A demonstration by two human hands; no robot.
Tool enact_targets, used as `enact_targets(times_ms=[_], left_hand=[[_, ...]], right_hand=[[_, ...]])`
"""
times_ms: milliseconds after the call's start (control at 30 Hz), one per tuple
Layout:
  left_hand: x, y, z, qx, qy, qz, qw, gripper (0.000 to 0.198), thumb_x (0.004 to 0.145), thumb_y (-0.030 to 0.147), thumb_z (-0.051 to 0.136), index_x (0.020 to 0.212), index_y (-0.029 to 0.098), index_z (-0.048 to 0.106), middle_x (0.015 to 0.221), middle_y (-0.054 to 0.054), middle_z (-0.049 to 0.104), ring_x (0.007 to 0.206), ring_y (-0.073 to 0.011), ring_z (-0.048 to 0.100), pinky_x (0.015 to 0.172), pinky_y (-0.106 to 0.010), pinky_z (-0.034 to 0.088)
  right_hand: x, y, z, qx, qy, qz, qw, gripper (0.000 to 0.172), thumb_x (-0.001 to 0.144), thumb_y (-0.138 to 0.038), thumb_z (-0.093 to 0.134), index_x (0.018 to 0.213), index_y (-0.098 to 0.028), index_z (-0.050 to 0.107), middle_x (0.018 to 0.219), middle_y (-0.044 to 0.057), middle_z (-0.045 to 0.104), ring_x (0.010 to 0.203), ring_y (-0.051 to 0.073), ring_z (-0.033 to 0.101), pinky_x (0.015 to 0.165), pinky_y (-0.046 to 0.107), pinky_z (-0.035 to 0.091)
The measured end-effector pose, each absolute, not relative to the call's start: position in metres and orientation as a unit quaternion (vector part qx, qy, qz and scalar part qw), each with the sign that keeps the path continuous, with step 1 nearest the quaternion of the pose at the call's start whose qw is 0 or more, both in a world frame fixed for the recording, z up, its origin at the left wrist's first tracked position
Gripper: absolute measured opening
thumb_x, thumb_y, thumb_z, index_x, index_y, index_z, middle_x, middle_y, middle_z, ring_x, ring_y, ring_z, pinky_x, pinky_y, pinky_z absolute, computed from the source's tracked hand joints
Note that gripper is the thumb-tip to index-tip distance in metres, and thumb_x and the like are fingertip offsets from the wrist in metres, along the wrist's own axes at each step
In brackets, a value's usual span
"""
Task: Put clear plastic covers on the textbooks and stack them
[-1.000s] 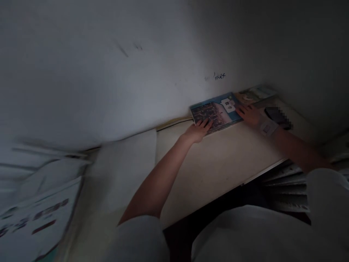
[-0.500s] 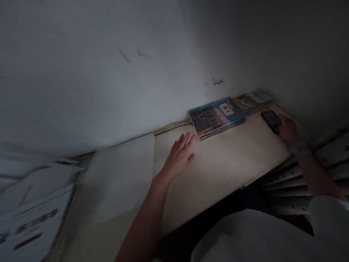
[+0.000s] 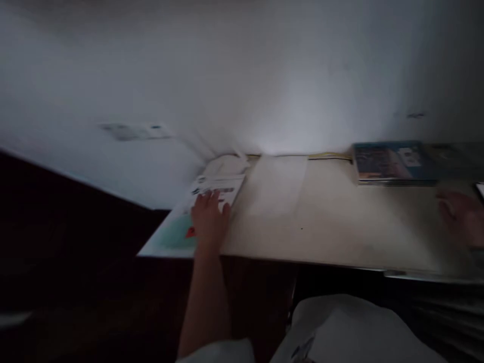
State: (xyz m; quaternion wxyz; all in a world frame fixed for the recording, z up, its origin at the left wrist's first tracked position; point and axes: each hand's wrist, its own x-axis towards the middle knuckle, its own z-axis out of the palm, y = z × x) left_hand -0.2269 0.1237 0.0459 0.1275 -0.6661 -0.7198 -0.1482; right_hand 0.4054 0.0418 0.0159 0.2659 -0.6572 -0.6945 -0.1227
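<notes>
My left hand (image 3: 209, 219) lies over a white and green printed booklet or packet (image 3: 176, 229) at the left end of the desk. Its fingers are spread, and they seem to rest on the printed surface. Near the right edge of the view, my right hand (image 3: 462, 214) is above the desk, smeared by motion, so its fingers are hard to read. Just beyond it, the edge of a phone (image 3: 481, 188) is cut off by the frame. Whether the hand touches the phone is unclear. A stack of books (image 3: 389, 164) lies against the wall, left of and behind that hand.
A pale sheet (image 3: 279, 184) lies on the light desk (image 3: 340, 227). Yellow and black cables (image 3: 328, 156) run along the wall behind. Wall sockets (image 3: 132, 131) show at the left. Past the desk's left end the floor is dark.
The view has swung left. My left hand has moved from beside the books to the printed booklet or packet. My right hand no longer visibly holds the phone.
</notes>
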Motion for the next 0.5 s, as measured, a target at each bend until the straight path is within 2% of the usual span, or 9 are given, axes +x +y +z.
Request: enact_targets(times_ms=[100, 200, 267, 400, 500], left_hand=[[-0.249, 0.127, 0.050, -0.561, -0.818, -0.085, 0.095, 0.056, 0.093, 0.039, 0.032, 0.141, 0.010, 0.037, 0.146, -0.023, 0.040, 0.140, -0.0363, 0.029, 0.105, -0.055, 0.034], [-0.261, 0.132, 0.042, -0.547, -0.837, 0.009, 0.008, 0.065, 0.091, 0.050, 0.037, 0.137, 0.004, 0.041, 0.142, -0.029, 0.042, 0.136, -0.0399, 0.034, 0.102, -0.054, 0.037], [-0.261, 0.130, 0.033, -0.567, -0.823, 0.045, -0.014, 0.071, 0.090, 0.055, 0.036, 0.137, 0.001, 0.039, 0.143, -0.031, 0.039, 0.134, -0.0403, 0.037, 0.100, -0.052, 0.038], [-0.249, 0.114, 0.023, -0.594, -0.800, 0.083, 0.014, 0.069, 0.093, 0.047, 0.032, 0.139, -0.004, 0.033, 0.144, -0.035, 0.034, 0.134, -0.0417, 0.037, 0.098, -0.051, 0.039], [-0.242, 0.103, 0.032, -0.610, -0.787, 0.094, 0.005, 0.060, 0.093, 0.041, 0.033, 0.132, -0.003, 0.043, 0.135, -0.035, 0.046, 0.126, -0.0383, 0.048, 0.094, -0.047, 0.043]], right_hand=[[0.342, 0.066, 0.002, -0.531, -0.807, -0.036, 0.256, 0.052, 0.088, -0.036, 0.039, 0.140, -0.044, 0.041, 0.112, 0.015, 0.066, 0.106, 0.033, 0.061, 0.097, 0.049, 0.045], [0.285, 0.080, -0.007, -0.463, -0.861, 0.011, 0.213, 0.048, 0.089, -0.034, 0.041, 0.135, -0.040, 0.050, 0.120, 0.012, 0.064, 0.112, 0.032, 0.059, 0.101, 0.051, 0.044], [0.258, 0.085, -0.012, -0.435, -0.879, 0.022, 0.194, 0.043, 0.089, -0.034, 0.041, 0.130, -0.035, 0.057, 0.121, 0.011, 0.064, 0.113, 0.031, 0.059, 0.100, 0.052, 0.046], [0.235, 0.087, -0.026, -0.417, -0.890, 0.020, 0.181, 0.038, 0.090, -0.033, 0.041, 0.118, -0.025, 0.066, 0.117, 0.013, 0.066, 0.108, 0.030, 0.062, 0.095, 0.050, 0.050], [0.232, 0.086, -0.036, -0.412, -0.890, 0.020, 0.194, 0.037, 0.092, -0.032, 0.041, 0.115, -0.021, 0.067, 0.118, 0.014, 0.066, 0.107, 0.029, 0.063, 0.094, 0.049, 0.051]])
